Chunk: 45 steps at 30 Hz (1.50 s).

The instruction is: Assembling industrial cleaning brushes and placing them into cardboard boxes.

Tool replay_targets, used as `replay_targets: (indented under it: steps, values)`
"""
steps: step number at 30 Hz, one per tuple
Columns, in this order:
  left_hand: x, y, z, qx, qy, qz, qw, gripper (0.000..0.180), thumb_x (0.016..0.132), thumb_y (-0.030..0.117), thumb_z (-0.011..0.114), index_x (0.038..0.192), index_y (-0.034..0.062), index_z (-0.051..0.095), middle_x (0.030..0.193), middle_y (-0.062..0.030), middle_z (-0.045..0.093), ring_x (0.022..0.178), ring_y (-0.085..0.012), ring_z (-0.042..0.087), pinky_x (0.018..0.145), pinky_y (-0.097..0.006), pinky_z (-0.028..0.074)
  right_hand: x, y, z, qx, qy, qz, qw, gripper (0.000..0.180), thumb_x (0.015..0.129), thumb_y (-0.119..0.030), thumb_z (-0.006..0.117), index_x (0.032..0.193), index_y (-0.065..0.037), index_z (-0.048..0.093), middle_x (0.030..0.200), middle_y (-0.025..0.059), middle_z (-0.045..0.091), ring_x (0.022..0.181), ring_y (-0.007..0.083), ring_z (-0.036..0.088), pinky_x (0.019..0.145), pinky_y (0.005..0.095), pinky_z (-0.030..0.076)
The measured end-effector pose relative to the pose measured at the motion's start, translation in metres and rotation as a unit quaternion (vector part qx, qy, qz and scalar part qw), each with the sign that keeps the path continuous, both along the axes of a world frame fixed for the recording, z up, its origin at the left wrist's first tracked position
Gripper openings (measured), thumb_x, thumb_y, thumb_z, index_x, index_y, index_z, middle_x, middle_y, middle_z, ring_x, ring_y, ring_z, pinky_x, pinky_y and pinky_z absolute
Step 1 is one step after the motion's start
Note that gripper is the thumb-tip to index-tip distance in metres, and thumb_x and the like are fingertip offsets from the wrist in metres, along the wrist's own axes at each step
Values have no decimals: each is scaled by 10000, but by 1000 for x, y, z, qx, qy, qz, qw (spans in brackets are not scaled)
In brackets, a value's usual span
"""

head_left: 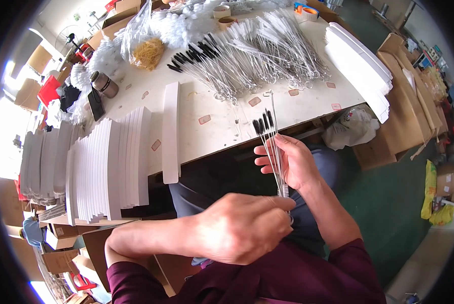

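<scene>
A small bundle of thin wire cleaning brushes with black bristle tips (pixel 268 122) stands nearly upright over my lap, just off the table's front edge. My right hand (pixel 299 164) holds it at mid-length, thumb pressed on the wires and the other fingers partly spread behind. Across the lower ends lies my left hand (pixel 244 230), fingers curled closed round them; its fingertips are mostly hidden. A coil-like white or grey part (pixel 286 190) shows beside the left fingers. On the table beyond lie piled black-tipped brushes (pixel 201 53) and white-bristled brushes (pixel 287 40), their wire loops toward me.
On the white table (pixel 212 137), flat white boxes (pixel 108 167) stand in rows at left, near one lone box (pixel 171 131). Yellow rubber bands (pixel 147 53), a bottle (pixel 104 84) and a phone (pixel 95 105) lie behind. More white boxes (pixel 358 66) and cardboard (pixel 404 101) are at right.
</scene>
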State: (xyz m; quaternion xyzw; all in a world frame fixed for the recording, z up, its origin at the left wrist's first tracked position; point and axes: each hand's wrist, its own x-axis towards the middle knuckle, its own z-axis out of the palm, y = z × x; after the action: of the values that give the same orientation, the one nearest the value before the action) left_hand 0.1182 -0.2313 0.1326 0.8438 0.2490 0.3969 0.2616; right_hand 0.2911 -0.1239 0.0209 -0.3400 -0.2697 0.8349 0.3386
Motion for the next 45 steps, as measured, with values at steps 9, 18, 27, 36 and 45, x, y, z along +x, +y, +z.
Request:
replay_targets:
  steps: [9, 18, 27, 36, 45]
  values:
    - [32, -12, -84, 9, 27, -46, 999, 189, 819, 9, 733, 812, -11, 545, 1007, -240, 686, 726, -310, 714, 655, -387, 631, 8, -2, -12, -30, -3, 16, 999, 387, 1107, -291, 471, 1301, 10, 617, 1063, 182, 750, 814, 251, 757, 647, 358, 630]
    - [43, -16, -121, 3, 28, -67, 997, 143, 820, 9, 705, 854, -23, 569, 1146, -248, 653, 829, -323, 729, 702, -386, 620, 6, 1, -19, -52, -1, 23, 998, 315, 1109, -232, 480, 1267, -7, 634, 709, -18, 554, 503, 52, 430, 439, 223, 368]
    - [14, 4, -112, -15, 4, 160, 987, 248, 837, -2, 735, 1076, -34, 676, 982, -179, 723, 824, -314, 746, 720, -373, 621, 4, 2, -31, 407, -296, -46, 863, 338, 1106, -233, 531, 1169, 47, 710, 653, -24, 492, 585, 50, 424, 522, 259, 361]
    - [-36, 76, -79, -152, -59, 399, 903, 322, 941, 95, 729, 1221, -35, 635, 866, -111, 745, 836, -155, 748, 770, -305, 595, 7, -19, -18, 586, -387, -54, 710, 209, 1036, -114, 573, 1175, 14, 662, 891, 217, 688, 787, 400, 685, 662, 429, 547]
    - [-45, 76, -80, -212, -64, 371, 902, 153, 992, 100, 662, 1031, -42, 703, 815, -79, 712, 720, -104, 680, 674, -267, 557, 11, -18, -21, 612, -404, -50, 678, 200, 1029, -125, 589, 1147, 13, 672, 863, 168, 696, 746, 364, 690, 641, 424, 547]
